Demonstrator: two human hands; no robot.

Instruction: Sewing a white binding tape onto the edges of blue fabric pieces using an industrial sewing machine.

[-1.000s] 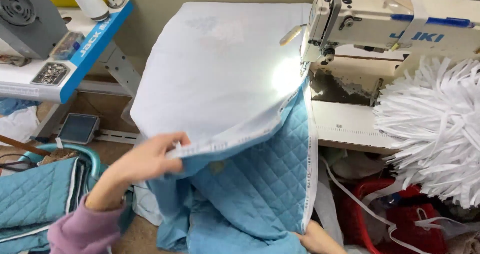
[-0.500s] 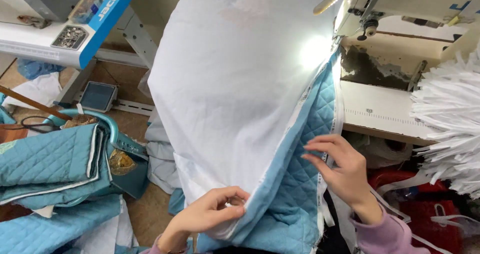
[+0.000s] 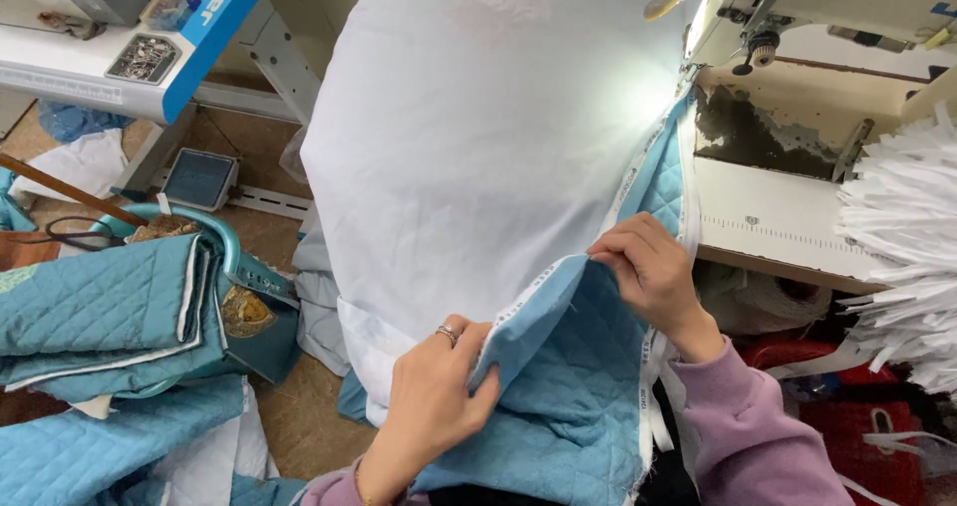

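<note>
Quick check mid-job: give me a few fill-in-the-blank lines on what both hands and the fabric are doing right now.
1. Both hands grip the edge of the quilted fabric, whose colour is ____.
2. The white fabric runs up to the ____ machine at top right.
3. A ring shows on the ____ hand.
4. The right hand wears a ____ sleeve.

Missing words: blue; sewing; left; purple

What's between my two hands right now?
In the head view, the folded edge of the blue quilted fabric spans from the left hand to the right hand, white lining above it.
</note>
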